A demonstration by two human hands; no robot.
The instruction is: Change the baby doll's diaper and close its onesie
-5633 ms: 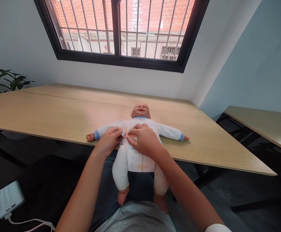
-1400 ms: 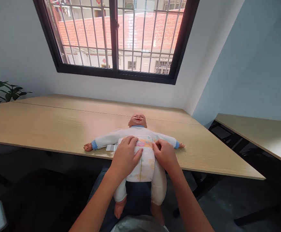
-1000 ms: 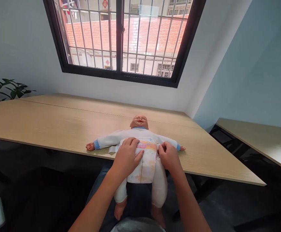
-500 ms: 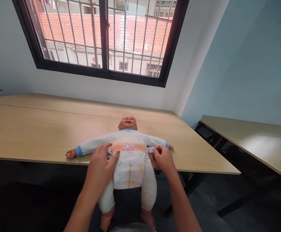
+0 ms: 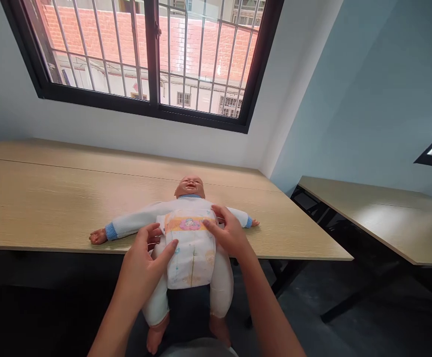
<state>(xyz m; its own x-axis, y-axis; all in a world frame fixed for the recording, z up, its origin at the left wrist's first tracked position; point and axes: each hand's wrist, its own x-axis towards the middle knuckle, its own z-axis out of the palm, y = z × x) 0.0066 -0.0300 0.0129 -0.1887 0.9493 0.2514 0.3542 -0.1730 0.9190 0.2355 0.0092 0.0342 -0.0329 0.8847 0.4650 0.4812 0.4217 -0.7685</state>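
Note:
A baby doll (image 5: pixel 190 187) in a white suit with blue cuffs lies on its back at the table's front edge, arms spread and legs hanging over. A white diaper (image 5: pixel 190 253) with an orange printed band covers its belly and hips. My left hand (image 5: pixel 147 260) rests at the diaper's left side, fingers apart, thumb on its front. On the other side, my right hand (image 5: pixel 231 232) lies against the band's right end, thumb and fingers spread over the diaper. The side tab is not visible under my right hand.
The doll lies on a light wooden table (image 5: pixel 52 198). A second table (image 5: pixel 379 213) stands at the right across a gap. Behind is a white wall with a barred, black-framed window (image 5: pixel 152 106).
My right hand has moved left from beside the doll onto the diaper's right side, and its pinched fingers have spread. The white tab it held is out of sight. The view has shifted slightly.

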